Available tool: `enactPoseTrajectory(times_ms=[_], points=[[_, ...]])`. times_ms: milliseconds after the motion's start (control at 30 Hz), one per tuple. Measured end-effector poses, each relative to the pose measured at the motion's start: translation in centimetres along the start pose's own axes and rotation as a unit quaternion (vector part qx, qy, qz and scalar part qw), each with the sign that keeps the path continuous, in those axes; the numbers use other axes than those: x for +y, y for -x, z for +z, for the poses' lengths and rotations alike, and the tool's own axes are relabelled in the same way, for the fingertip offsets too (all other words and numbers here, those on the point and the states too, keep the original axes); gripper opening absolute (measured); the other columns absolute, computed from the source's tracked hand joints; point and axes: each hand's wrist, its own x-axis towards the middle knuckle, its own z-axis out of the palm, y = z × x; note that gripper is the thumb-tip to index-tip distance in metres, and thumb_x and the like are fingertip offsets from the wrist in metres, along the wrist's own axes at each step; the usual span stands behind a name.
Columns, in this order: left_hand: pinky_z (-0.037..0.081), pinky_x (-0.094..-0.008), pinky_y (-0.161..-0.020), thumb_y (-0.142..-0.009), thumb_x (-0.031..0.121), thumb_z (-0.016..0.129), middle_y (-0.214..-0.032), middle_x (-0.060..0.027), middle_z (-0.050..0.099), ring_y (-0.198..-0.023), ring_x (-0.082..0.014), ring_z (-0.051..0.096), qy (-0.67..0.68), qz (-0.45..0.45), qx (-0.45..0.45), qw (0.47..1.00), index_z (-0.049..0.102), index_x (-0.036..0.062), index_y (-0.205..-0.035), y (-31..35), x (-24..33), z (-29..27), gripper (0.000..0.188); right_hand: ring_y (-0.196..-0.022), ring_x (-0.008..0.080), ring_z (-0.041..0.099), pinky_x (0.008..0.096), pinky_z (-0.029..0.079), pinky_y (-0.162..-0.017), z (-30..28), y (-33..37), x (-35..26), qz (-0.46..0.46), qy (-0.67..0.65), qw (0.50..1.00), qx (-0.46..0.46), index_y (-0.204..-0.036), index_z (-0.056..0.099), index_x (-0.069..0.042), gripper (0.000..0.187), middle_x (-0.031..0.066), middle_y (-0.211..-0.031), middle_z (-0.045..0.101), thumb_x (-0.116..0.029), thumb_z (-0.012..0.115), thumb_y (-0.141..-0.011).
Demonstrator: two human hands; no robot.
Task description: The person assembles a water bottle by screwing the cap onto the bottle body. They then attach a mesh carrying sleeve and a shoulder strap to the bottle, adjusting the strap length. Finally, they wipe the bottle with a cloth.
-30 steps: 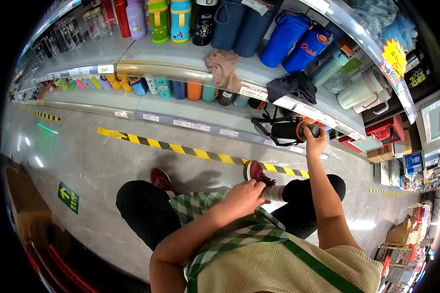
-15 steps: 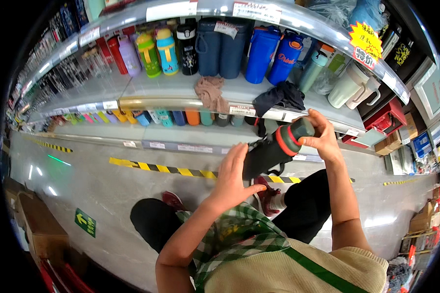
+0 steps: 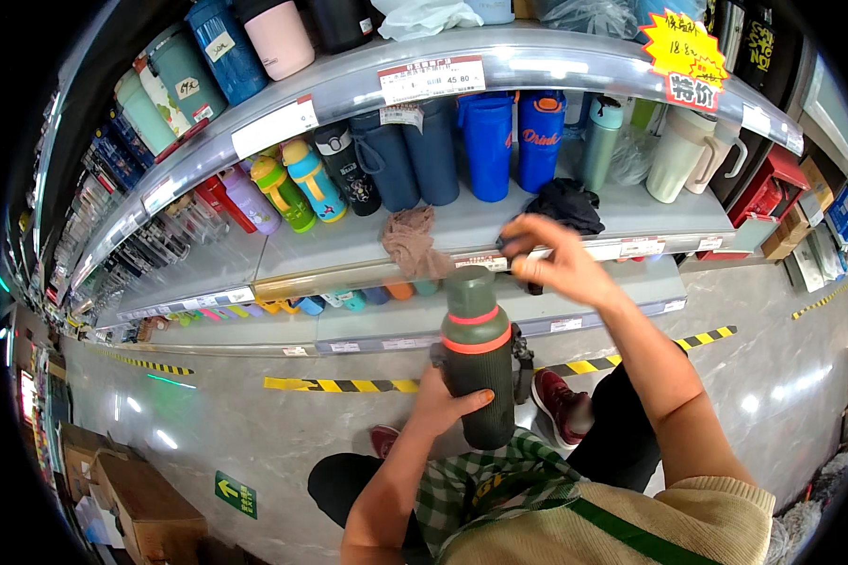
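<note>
My left hand (image 3: 433, 405) grips a dark green insulated bottle (image 3: 481, 414) from its left side, thumb across the front. The bottle stands nearly upright, with two red rings below its lid and a ribbed body. A black strap (image 3: 522, 363) hangs at its right side. Up by the shelf edge, my right hand (image 3: 558, 262) has curled fingers with a small dark thing at the tips; I cannot make out what it is. Behind that hand a crumpled black cloth (image 3: 567, 205) lies on the shelf, and a brown cloth (image 3: 415, 243) droops over the edge to its left.
Blue tumblers (image 3: 486, 151), children's bottles (image 3: 283, 193) and a cream jug (image 3: 678, 155) line the shelf. An upper shelf rail (image 3: 556, 66) curves above them. Cardboard boxes (image 3: 146, 504) stand at lower left. Striped tape (image 3: 349, 385) crosses the floor.
My right hand has left the bottle's lid and moved up to the shelf edge. The bottle, tilted before, is now upright in my left hand. The view has shifted, showing more of the upper shelf.
</note>
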Motion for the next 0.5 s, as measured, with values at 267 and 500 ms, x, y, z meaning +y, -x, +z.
enactPoseTrajectory(times_ms=[267, 500], points=[[0.041, -0.0371, -0.099, -0.062, 0.009, 0.083, -0.123, -0.0113, 0.051, -0.114, -0.0197, 0.051, -0.079, 0.063, 0.060, 0.993, 0.036, 0.0010, -0.131, -0.6, 0.4, 0.6, 0.084, -0.096, 0.0354, 0.057, 0.0434, 0.050, -0.078, -6.0, -3.2, 12.4, 0.115, 0.473, 0.834, 0.261, -0.096, 0.066, -0.003, 0.030, 0.0158, -0.100, 0.061, -0.024, 0.072, -0.075], [0.040, -0.0367, -0.099, -0.063, 0.012, 0.084, -0.124, -0.0121, 0.047, -0.115, -0.0207, 0.050, -0.228, 0.185, 0.094, 0.951, 0.033, 0.0020, -0.132, -1.2, -0.5, 1.1, 0.087, -0.092, 0.0336, 0.055, 0.0441, 0.047, -0.075, -5.3, -3.7, 12.0, 0.118, 0.517, 0.801, 0.276, -0.082, 0.066, -0.003, 0.022, 0.0126, -0.096, 0.061, -0.026, 0.064, -0.083]])
